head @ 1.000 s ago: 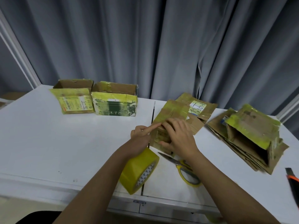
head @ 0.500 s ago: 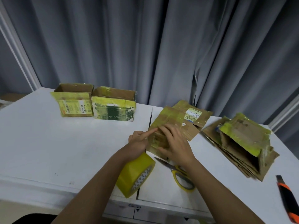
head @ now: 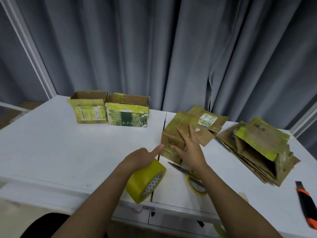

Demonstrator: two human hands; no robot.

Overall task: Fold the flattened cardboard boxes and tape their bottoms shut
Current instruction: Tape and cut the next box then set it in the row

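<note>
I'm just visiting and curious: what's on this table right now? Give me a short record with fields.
Being worked on: small cardboard box, upside down, yellow-taped flaps up
Right hand: flat on the box, fingers straight
Left hand: holds the yellow tape roll, index finger pointing at the box
Finished: two open boxes at the far left
Waiting: pile of flattened boxes on the right
Tools: yellow-handled scissors, orange utility knife
Surface: white table

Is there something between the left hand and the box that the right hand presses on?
Nothing visible. The left hand holds the yellow tape roll, its forefinger pointing at the near corner of the box. The right hand lies flat on that box. The scissors lie nearer, aside.
</note>
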